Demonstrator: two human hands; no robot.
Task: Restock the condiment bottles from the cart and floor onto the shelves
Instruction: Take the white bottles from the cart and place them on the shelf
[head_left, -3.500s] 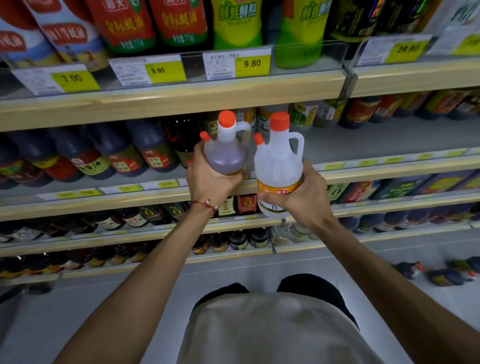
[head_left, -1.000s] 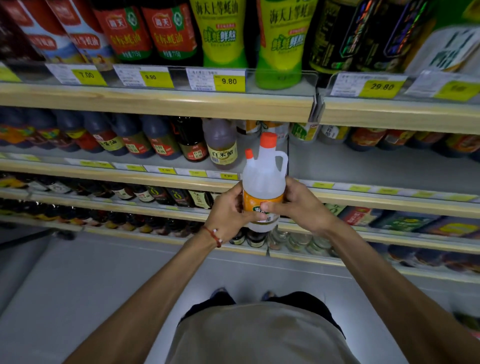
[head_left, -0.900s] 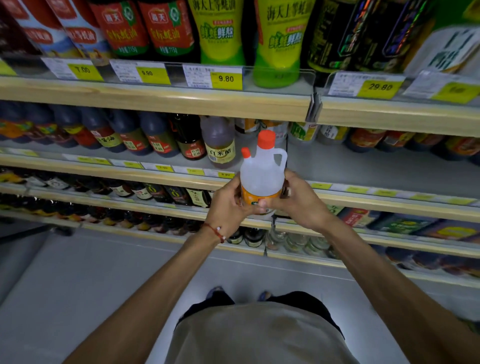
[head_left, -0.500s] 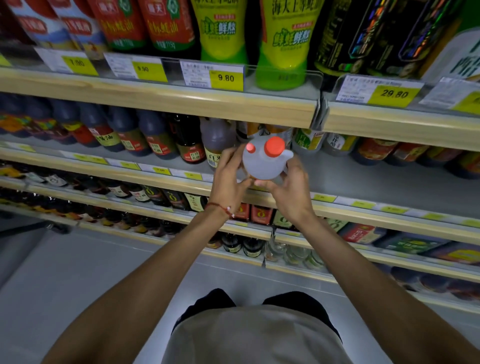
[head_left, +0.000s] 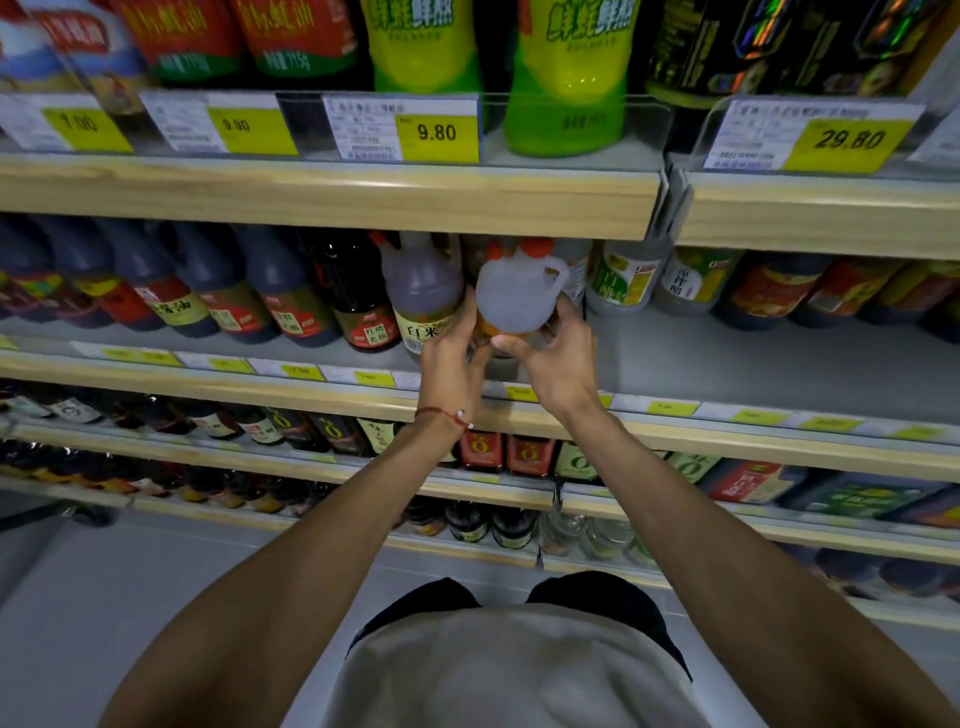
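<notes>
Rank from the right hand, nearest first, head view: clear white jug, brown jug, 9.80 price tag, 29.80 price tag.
1. Clear white plastic jug with red caps: held in the right hand.
2. Brown translucent jug: same shelf, just left.
3. Yellow 9.80 price tag: above, left.
4. Yellow 29.80 price tag: above, far right.

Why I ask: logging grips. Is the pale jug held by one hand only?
No, the left hand and the right hand both hold the pale jug near its base.
</notes>
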